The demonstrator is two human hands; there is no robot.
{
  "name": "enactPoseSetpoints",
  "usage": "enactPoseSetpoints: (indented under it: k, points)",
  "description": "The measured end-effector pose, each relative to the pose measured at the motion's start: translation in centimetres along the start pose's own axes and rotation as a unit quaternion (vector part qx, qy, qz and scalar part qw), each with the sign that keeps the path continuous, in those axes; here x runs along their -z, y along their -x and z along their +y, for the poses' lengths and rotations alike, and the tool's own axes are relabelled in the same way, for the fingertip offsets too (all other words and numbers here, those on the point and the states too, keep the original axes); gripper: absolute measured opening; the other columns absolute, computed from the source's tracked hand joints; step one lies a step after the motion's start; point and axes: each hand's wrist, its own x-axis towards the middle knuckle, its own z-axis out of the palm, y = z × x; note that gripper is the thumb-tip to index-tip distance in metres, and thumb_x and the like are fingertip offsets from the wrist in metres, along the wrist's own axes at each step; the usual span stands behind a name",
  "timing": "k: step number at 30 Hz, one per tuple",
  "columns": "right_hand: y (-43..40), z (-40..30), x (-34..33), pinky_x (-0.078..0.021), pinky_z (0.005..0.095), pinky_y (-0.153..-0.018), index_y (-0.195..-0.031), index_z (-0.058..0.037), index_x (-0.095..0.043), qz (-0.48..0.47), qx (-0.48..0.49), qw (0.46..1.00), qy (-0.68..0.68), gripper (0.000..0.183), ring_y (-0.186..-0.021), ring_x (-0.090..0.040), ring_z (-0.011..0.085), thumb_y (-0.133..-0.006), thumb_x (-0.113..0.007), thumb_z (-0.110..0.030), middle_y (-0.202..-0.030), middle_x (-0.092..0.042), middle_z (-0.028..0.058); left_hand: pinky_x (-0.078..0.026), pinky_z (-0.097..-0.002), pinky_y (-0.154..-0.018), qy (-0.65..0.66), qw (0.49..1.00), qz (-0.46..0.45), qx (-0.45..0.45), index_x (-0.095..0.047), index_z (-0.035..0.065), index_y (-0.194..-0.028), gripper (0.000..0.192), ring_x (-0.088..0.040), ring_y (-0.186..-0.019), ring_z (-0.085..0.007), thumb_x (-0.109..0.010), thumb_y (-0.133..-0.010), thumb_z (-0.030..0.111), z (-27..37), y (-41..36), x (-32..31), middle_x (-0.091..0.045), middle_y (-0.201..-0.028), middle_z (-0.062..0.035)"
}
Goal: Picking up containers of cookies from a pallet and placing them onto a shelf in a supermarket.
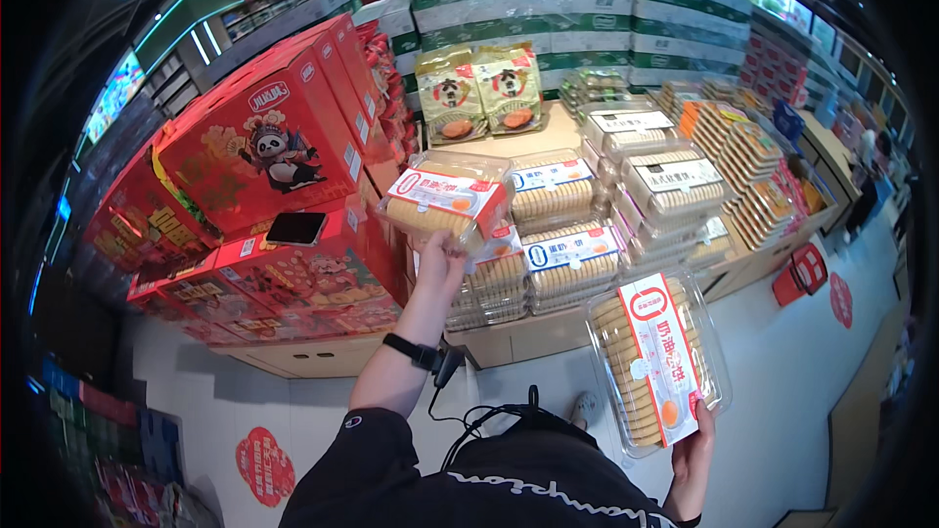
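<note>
My left hand (442, 264) grips the near edge of a clear plastic box of biscuits (429, 218) with a red and white paper band. That box is over the front-left stack of boxed biscuits (499, 282); whether it still rests on the stack, I cannot tell. In my right hand (693, 447) is a similar clear biscuit box (623, 374), also banded in red and white. It is held tilted over the floor, in front of the display table, with my thumb on the lower right edge. Right of the left hand stand blue-banded biscuit boxes (572, 271).
Red gift cartons (242, 139) rise on the left, with a smartphone (296, 228) lying on a lower one. Two yellow food bags (477, 92) stand at the table's back. White-labelled biscuit boxes (678, 180) are stacked to the right. A red shopping basket (799, 275) sits on the floor.
</note>
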Motion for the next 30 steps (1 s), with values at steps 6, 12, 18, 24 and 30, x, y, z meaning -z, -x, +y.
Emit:
enactPoseSetpoints:
  k: [6, 12, 18, 24, 30]
  points:
    - [-13.7, -2.1, -3.7, -0.0409, 0.0327, -0.097, -0.135, -0.0042, -0.033, -0.134, 0.007, 0.988, 0.075, 0.052, -0.115, -0.051, 0.0196, -0.09, -0.053, -0.023, -0.128, -0.049, 0.0113, -0.045, -0.0394, -0.085, 0.02, 0.976, 0.19, -0.107, -0.046, 0.0119, -0.112, 0.031, -0.055, -0.094, -0.0215, -0.055, -0.082, 0.013, -4.9, -8.9, -7.9, -0.055, -0.101, -0.0068]
    - [-23.1, -2.5, -7.8, -0.0391, 0.034, -0.098, -0.139, -0.0098, -0.022, -0.242, -0.069, 0.963, 0.097, 0.067, -0.121, -0.044, 0.0227, -0.084, -0.06, -0.016, -0.131, -0.041, 0.0115, -0.053, -0.0372, -0.063, 0.091, 0.965, 0.173, -0.177, -0.049, 0.0084, -0.102, 0.021, -0.06, -0.08, -0.019, -0.053, -0.083, 0.018, -6.6, -17.1, -5.5, -0.058, -0.089, -0.005]
    - [-28.3, -1.4, -9.2, -0.0406, 0.0344, -0.097, -0.138, -0.0094, -0.024, -0.24, -0.156, 0.95, 0.124, 0.069, -0.121, -0.043, 0.0223, -0.081, -0.063, -0.017, -0.129, -0.043, 0.011, -0.05, -0.034, -0.065, -0.16, 0.905, 0.374, -0.125, 0.002, 0.0078, -0.14, 0.089, -0.059, -0.081, -0.0228, -0.062, -0.079, 0.013, -9.2, -16.8, -6.0, -0.05, -0.112, -0.0131]
    - [-30.1, 0.9, -12.6, -0.0398, 0.0356, -0.099, -0.138, -0.0043, -0.028, -0.275, -0.115, 0.942, 0.157, 0.062, -0.118, -0.048, 0.0221, -0.086, -0.058, -0.018, -0.13, -0.046, 0.011, -0.045, -0.0252, -0.065, -0.25, 0.931, 0.222, -0.148, -0.025, 0.0093, -0.13, 0.054, -0.053, -0.077, -0.0117, -0.054, -0.085, 0.01, -1.6, -8.9, -4.4, -0.051, -0.092, -0.0066]
    - [-32.2, 3.8, -17.8, -0.0457, 0.0359, -0.092, -0.141, -0.0119, -0.016, -0.294, -0.233, 0.92, 0.109, 0.069, -0.111, -0.054, 0.0244, -0.086, -0.057, -0.016, -0.128, -0.047, 0.0134, -0.041, -0.0343, -0.094, -0.396, 0.911, -0.004, 0.118, -0.048, 0.007, -0.125, 0.047, -0.052, -0.112, -0.0183, -0.036, -0.097, 0.043, 3.6, 1.9, -4.6, -0.053, -0.125, -0.0068]
